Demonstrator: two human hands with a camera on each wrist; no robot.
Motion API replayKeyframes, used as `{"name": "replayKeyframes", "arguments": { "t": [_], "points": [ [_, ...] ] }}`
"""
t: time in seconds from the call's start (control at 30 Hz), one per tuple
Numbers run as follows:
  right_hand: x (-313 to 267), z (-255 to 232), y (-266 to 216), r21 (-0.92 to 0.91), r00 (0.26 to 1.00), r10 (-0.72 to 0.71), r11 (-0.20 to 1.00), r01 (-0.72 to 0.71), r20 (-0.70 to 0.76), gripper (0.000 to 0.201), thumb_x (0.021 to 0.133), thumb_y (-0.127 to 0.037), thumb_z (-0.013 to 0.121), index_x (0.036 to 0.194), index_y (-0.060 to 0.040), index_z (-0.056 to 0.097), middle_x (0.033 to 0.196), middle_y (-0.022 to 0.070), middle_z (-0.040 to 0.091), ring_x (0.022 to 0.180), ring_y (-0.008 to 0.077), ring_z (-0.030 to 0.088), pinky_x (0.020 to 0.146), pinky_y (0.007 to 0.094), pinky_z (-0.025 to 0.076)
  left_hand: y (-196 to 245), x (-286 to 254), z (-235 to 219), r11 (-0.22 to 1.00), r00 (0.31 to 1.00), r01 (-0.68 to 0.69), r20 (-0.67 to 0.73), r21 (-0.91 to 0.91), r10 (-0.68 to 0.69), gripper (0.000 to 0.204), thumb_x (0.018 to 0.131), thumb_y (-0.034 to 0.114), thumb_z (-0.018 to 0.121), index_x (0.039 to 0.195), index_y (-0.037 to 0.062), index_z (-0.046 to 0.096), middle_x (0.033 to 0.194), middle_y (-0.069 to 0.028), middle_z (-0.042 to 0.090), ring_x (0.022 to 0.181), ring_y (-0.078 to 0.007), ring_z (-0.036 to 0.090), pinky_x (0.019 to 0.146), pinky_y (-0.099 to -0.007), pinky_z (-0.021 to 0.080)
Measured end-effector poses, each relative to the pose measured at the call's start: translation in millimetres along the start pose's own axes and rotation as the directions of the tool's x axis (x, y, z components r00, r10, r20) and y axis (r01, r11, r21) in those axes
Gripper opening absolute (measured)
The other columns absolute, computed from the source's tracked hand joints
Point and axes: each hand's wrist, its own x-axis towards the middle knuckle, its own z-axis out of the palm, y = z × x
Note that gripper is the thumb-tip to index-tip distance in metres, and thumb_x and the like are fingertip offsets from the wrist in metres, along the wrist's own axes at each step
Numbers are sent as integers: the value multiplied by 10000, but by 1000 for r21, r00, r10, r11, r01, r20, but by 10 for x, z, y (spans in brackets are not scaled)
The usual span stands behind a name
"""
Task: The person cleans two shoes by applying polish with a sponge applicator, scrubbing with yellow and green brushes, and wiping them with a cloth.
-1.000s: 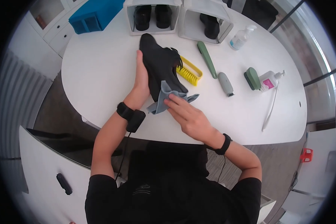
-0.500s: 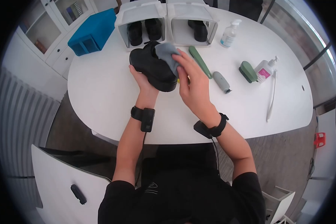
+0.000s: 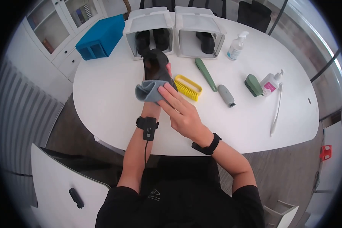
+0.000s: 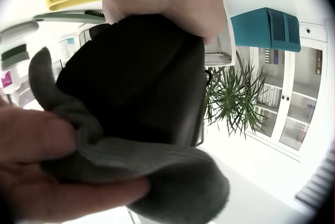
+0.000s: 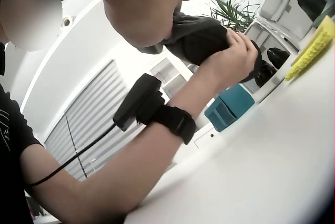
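A black shoe [image 3: 157, 62] is held up over the table, its opening turned to the person in the head view. My left hand [image 5: 233, 59] grips it from beneath, fingers curled round its side; most of that hand is hidden in the head view. In my right hand [image 3: 184, 116] a folded grey-blue cloth [image 3: 150, 91] is pinched between thumb and fingers. The cloth lies against the near end of the shoe. Up close in the left wrist view, the cloth [image 4: 146, 158] bunches along the shoe's edge.
Right of the shoe lie a yellow brush [image 3: 188, 88], a long green-handled brush [image 3: 206, 75], a grey handheld tool [image 3: 226, 95] and a green brush [image 3: 253, 85]. Pump bottles [image 3: 271, 84] and a white stick [image 3: 276, 110] are further right. Two shoe boxes [image 3: 148, 22] and a teal box [image 3: 100, 38] stand behind.
The shoe has been turned over in my left hand, from sole-side down at an angle to opening toward the person. My right hand has brought the cloth down and left to its near end.
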Motion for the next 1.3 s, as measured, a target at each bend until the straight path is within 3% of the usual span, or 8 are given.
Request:
{"name": "replayKeyframes", "arguments": {
  "t": [0.27, 0.3, 0.47, 0.63, 0.8, 1.0, 1.13, 1.3],
  "points": [
    [242, -46, -46, 165, 894, 376, 924, -344, -242, 333, 931, 125, 576, 1226, 35, 704, 1355, 219, 683, 1247, 411, 667, 984, 403, 564, -215, 19, 15, 928, 984, 132, -71, -348, -166, 457, 1146, 313, 434, 1465, -13, 466, 1531, -255, 507, 1447, -336, 505, 1205, -412, 458],
    [247, -41, 10, 137, 890, 376, 926, -351, -260, 304, 982, 107, 547, 1222, 23, 713, 1318, 219, 707, 1177, 408, 706, 933, 387, 575, -317, -15, 111, 935, 995, 61, -98, 349, -29, 461, 1148, 329, 424, 1468, 1, 474, 1536, -251, 508, 1458, -323, 499, 1202, -405, 460],
    [206, -123, 274, 97, 897, 362, 932, -349, -254, 309, 954, 91, 589, 1220, 5, 720, 1266, 211, 721, 1098, 412, 699, 934, 417, 559, -508, -182, 187, 509, 977, -69, -45, 858, 209, 529, 1150, 375, 406, 1551, 31, 424, 1583, -204, 487, 1438, -299, 519, 1194, -400, 461],
    [-73, -147, -136, 128, 961, 242, 966, -226, -130, 500, 830, 148, 608, 1262, -65, 741, 1331, 146, 688, 1129, 356, 632, 1002, 447, 495, -204, -29, 57, 962, 965, 261, -14, -76, -263, 547, 1147, 319, 437, 1632, 82, 349, 1674, -98, 410, 1375, -211, 534, 1212, -331, 405],
    [-62, -120, 65, 47, 992, 109, 993, -106, -56, 635, 709, 141, 617, 1285, -92, 747, 1379, 117, 657, 1092, 337, 605, 958, 415, 493, -98, -189, -429, 886, 910, 394, 34, 246, -414, 507, 1158, 303, 423, 1619, 98, 372, 1609, -80, 466, 1279, -192, 580, 1147, -296, 427],
    [254, -396, 639, -204, 894, 214, 928, -313, -395, 544, 825, 119, 599, 1292, -113, 757, 1251, 151, 679, 1065, 354, 617, 912, 411, 509, -478, -389, 361, -138, 969, 247, -247, 959, 19, 431, 1100, 252, 511, 1431, -19, 565, 1319, -180, 671, 1053, -244, 704, 906, -366, 599],
    [329, -472, 1055, -155, 809, 326, 881, -448, -489, 420, 879, 97, 601, 1241, -60, 744, 1213, 185, 661, 1066, 382, 603, 929, 450, 511, -484, -284, 432, 619, 843, 475, -525, 625, -118, 443, 1093, 314, 478, 1325, -32, 626, 1107, -198, 749, 804, -260, 728, 715, -385, 640],
    [140, -253, 446, -86, 882, 351, 915, -395, -313, 545, 904, 145, 556, 1371, -103, 687, 1285, 190, 618, 1055, 367, 627, 931, 433, 516, -363, -206, 477, 604, 843, 452, -536, 656, -48, 520, 1113, 403, 439, 1350, -22, 623, 1169, -197, 742, 914, -274, 754, 795, -380, 648]
  ]
}}
